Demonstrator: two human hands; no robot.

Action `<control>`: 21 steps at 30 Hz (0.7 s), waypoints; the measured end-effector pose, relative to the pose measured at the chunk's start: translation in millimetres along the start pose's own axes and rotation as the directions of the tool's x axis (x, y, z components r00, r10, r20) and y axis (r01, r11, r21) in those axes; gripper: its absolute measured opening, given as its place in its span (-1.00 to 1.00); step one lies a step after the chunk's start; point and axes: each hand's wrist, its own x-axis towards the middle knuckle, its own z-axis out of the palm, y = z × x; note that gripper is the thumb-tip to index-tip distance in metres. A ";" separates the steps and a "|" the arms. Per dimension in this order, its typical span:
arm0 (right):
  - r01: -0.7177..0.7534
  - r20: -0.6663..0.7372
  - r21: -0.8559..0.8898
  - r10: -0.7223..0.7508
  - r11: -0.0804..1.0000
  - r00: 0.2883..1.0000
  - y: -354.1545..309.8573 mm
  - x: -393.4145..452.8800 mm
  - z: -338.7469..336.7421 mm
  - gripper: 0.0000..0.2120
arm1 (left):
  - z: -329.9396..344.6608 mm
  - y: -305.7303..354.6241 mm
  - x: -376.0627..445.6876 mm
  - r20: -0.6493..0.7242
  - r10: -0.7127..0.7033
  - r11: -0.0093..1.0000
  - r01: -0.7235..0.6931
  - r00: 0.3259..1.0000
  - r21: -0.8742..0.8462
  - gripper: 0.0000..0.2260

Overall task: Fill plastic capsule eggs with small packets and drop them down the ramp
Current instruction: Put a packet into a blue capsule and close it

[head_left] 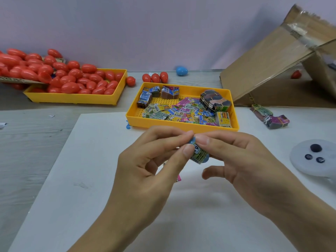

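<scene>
Both hands, left (145, 166) & right (241, 157), pinch packet (199, 154) into blue egg (192, 140).

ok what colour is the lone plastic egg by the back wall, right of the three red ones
Blue; the lone plastic egg shows best in the head view, beside the three red plastic eggs.

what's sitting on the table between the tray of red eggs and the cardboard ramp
In the head view, a yellow tray of small packets lies between them. Behind it stand loose red eggs and one blue egg.

Both hands (196, 164) meet mid-frame, fingers (187, 151) pinched tog.
</scene>
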 end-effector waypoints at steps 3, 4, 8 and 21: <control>-0.006 0.007 0.011 0.006 1.000 1.000 -2.3 -0.2 0.8 -0.69 | -0.8 0.0 0.4 0.001 -0.037 0.998 0.037 0.999 -0.050 -0.83; -0.010 0.003 0.020 0.010 1.000 1.000 -2.8 0.1 0.5 -0.68 | -0.9 -0.7 0.3 0.004 -0.040 0.997 0.040 0.999 -0.069 -0.82; -0.006 -0.048 0.059 0.009 0.998 0.999 -5.4 1.6 -2.3 -0.69 | -3.2 -4.8 2.7 -0.052 -0.067 0.985 0.058 0.996 -0.160 -0.81; 0.059 -0.020 0.078 -0.058 0.995 0.998 -3.3 -1.9 0.2 -0.73 | -5.6 -3.3 6.0 0.007 -0.005 0.990 0.006 1.000 -0.143 -0.77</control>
